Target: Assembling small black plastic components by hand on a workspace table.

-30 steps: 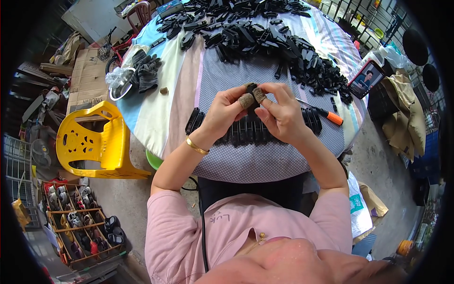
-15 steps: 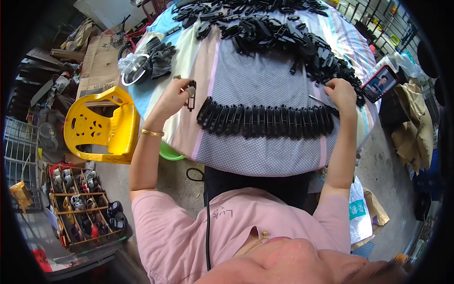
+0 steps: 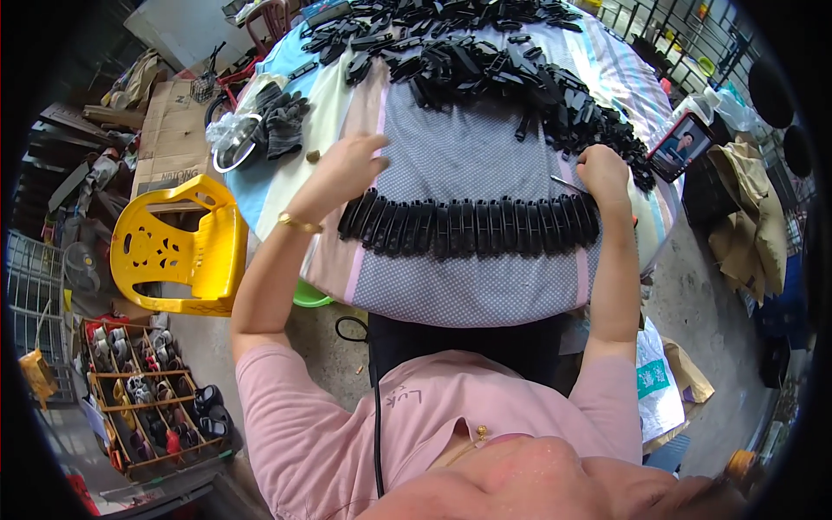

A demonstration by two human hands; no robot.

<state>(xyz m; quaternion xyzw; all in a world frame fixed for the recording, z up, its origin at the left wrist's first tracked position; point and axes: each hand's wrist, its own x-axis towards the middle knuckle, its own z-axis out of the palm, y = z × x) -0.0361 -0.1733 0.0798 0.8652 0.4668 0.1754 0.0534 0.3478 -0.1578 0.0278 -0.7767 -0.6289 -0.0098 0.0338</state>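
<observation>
A long row of narrow black plastic pieces (image 3: 468, 229) stands side by side across the near part of the cloth-covered table. My left hand (image 3: 345, 171) hovers at the row's left end, slightly blurred, thumb and fingers apart, with no piece visible in it. My right hand (image 3: 604, 173) is closed above the row's right end. From its fingers a thin, pointed metal tool (image 3: 567, 184) sticks out to the left; the rest of that tool is hidden in my grip. Beyond the hands lies a big heap of loose black plastic pieces (image 3: 485, 74).
A phone (image 3: 681, 146) is propped at the table's right edge. Grey gloves (image 3: 282, 121) and a metal bowl (image 3: 238, 143) with clear plastic sit at the left. A yellow chair (image 3: 217, 251) stands left of the table, and a shoe rack (image 3: 143, 381) is lower left.
My left hand has moved right over the row's left end, and the black piece it held has left its fingers. My right hand still grips the tool. The whole view has shifted slightly.
</observation>
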